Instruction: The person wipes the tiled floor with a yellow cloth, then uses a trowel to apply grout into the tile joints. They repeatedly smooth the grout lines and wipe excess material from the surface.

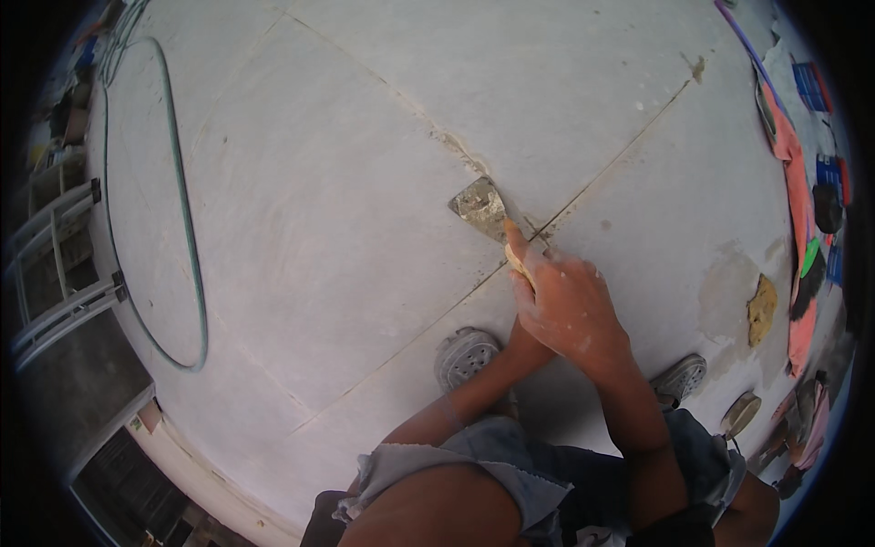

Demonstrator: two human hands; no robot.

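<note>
My right hand (576, 303) is closed round the handle of a putty knife (480, 206), with a finger stretched along toward the blade. Grey-brown paste covers part of the flat blade, which is held low over the floor beside the crossing of two joint lines. From the lower left my left forearm (497, 372) reaches in under the right hand, and the left hand and its fingers are hidden there. A small thin piece (543, 233) sticks out just beyond the right knuckles; its kind is unclear. Paste lies along the floor joint (460, 153) past the blade.
The grey floor (301, 201) has straight joint lines. A green hose (190, 237) loops at the left near a metal ladder (64, 219). At the right lie a yellowish sponge-like lump (762, 310), a coral-coloured cloth (795, 182) and blue-and-red containers (811, 87). My shoes (467, 356) stand close to the hands.
</note>
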